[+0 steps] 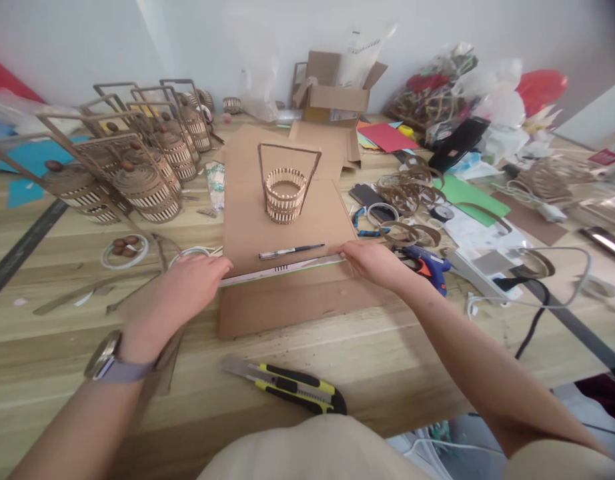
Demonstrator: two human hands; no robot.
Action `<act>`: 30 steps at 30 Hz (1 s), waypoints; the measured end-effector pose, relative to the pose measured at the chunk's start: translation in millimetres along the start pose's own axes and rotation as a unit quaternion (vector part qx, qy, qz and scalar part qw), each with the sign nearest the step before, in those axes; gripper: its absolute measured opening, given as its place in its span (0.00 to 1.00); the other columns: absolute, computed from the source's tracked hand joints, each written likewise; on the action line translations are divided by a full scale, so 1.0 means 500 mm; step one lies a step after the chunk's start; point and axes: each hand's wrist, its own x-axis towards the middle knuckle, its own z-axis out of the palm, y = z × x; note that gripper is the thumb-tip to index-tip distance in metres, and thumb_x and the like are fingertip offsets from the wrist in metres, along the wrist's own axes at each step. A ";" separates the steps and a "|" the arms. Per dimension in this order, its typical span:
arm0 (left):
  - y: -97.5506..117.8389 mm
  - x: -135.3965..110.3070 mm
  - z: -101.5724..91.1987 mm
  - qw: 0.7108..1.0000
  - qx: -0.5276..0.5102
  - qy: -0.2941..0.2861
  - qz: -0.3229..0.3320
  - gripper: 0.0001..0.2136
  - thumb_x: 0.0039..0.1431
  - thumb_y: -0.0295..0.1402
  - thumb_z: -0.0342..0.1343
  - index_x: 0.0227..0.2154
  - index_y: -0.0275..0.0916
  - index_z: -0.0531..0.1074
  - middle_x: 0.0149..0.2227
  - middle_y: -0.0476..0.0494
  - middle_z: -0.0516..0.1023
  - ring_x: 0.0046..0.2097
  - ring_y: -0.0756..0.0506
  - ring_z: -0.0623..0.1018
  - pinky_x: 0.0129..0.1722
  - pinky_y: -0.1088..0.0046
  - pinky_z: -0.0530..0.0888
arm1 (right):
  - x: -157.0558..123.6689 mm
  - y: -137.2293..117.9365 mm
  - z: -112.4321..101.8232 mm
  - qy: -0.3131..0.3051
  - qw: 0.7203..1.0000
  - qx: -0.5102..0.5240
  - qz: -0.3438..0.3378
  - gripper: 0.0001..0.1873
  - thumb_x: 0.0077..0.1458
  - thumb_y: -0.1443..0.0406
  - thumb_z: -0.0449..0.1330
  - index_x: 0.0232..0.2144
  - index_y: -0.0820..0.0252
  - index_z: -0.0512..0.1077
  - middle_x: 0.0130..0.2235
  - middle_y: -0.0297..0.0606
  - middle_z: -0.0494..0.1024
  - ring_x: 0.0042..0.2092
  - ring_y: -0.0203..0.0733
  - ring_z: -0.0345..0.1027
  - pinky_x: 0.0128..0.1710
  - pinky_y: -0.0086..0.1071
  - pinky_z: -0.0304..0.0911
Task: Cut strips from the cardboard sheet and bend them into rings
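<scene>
A long ruler [282, 270] lies across a brown cardboard sheet [282, 307] in front of me. My left hand [190, 287] presses on the ruler's left end, fingers curled down on it. My right hand [372, 260] holds down the ruler's right end with its fingertips. Just beyond the ruler a pen [291, 251] rests on the cardboard. Farther back on the same sheet stands a small round basket [285, 190] of cardboard strips with a tall handle. A yellow and black utility knife [287, 385] lies near the table's front edge, untouched.
Several finished lidded baskets [137, 180] stand at the back left. A blue glue gun [427, 263], tape rolls, cardboard rings [407, 200] and coloured paper crowd the right. An open cardboard box [332, 93] sits at the back. A black cable [542, 313] trails off the right front edge.
</scene>
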 end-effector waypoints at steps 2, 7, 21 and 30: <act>0.029 -0.013 0.000 0.999 -0.035 0.030 -0.003 0.13 0.69 0.31 0.45 0.40 0.39 0.77 0.43 0.40 0.82 0.44 0.38 0.79 0.46 0.60 0.71 | -0.033 -0.005 0.009 0.020 1.000 0.002 0.005 0.16 0.65 0.69 0.48 0.44 0.62 0.75 0.41 0.48 0.82 0.43 0.49 0.76 0.44 0.38 0.68; 0.090 -0.055 0.038 0.992 -0.087 0.071 0.060 0.16 0.72 0.35 0.45 0.41 0.39 0.78 0.45 0.41 0.81 0.45 0.39 0.79 0.45 0.60 0.74 | -0.136 -0.013 0.035 0.062 0.997 0.031 -0.038 0.16 0.66 0.69 0.49 0.47 0.56 0.75 0.49 0.43 0.81 0.52 0.46 0.74 0.52 0.41 0.69; 0.090 -0.091 0.099 0.985 -0.136 0.070 0.080 0.16 0.70 0.33 0.44 0.43 0.42 0.80 0.48 0.42 0.80 0.48 0.40 0.76 0.49 0.61 0.74 | -0.182 -0.023 0.057 0.065 0.989 0.131 0.007 0.07 0.65 0.63 0.54 0.39 0.56 0.72 0.49 0.47 0.79 0.53 0.48 0.73 0.52 0.46 0.70; 0.072 -0.105 0.108 0.981 -0.159 0.057 0.096 0.17 0.69 0.32 0.44 0.48 0.43 0.79 0.54 0.41 0.79 0.51 0.40 0.75 0.52 0.58 0.75 | -0.182 -0.021 0.034 0.013 0.980 0.196 0.020 0.10 0.65 0.63 0.53 0.40 0.54 0.74 0.51 0.45 0.79 0.54 0.47 0.71 0.54 0.45 0.68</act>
